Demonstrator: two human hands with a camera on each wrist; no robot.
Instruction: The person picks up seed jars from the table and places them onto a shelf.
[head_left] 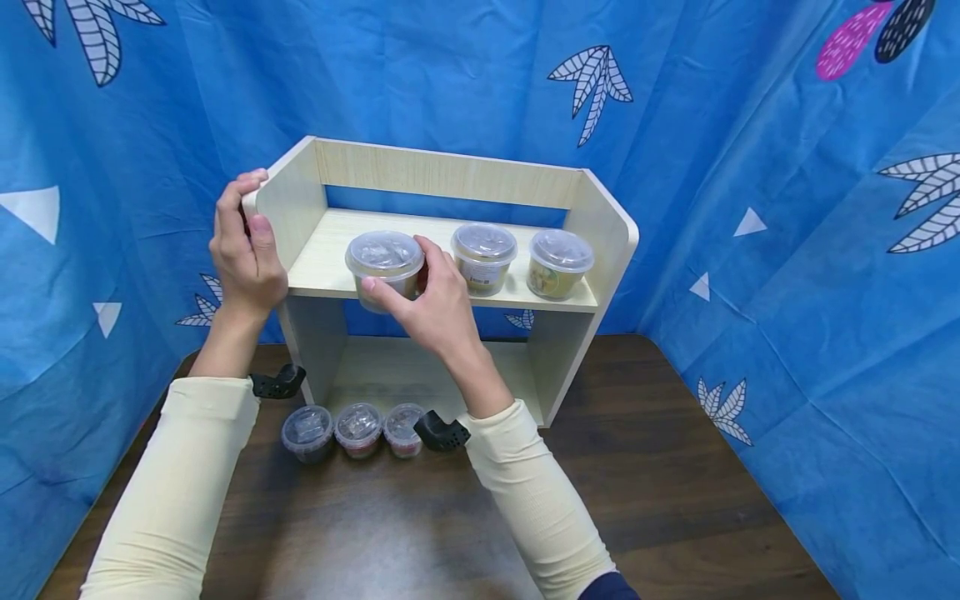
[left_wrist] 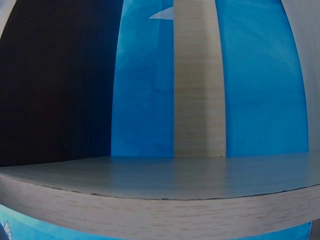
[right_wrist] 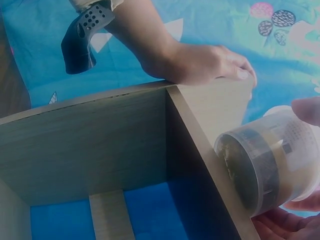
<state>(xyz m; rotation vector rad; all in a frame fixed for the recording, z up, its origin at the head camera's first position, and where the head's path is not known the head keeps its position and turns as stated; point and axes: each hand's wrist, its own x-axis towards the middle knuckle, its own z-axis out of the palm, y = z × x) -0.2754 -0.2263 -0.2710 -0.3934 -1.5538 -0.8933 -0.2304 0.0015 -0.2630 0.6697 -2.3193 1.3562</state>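
My right hand (head_left: pixel 441 307) holds a clear plastic tub (head_left: pixel 385 252) with a lid, thumb and fingers on its opposite sides. The tub is at the front edge of the upper board of a pale wooden shelf (head_left: pixel 330 258). In the right wrist view, the tub's base (right_wrist: pixel 239 170) overlaps that board edge. My left hand (head_left: pixel 249 254) grips the front of the shelf's left side panel, with the thumb on the inner side. Two similar lidded tubs, a middle one (head_left: pixel 484 260) and a right one (head_left: pixel 559 265), stand on the upper board.
Three smaller lidded tubs, a left one (head_left: pixel 307 432), a middle one (head_left: pixel 358 429) and a right one (head_left: pixel 403 429), stand in a row on the dark wooden table (head_left: pixel 675 467) before the shelf. A blue patterned cloth (head_left: pixel 465 75) hangs behind and at the sides.
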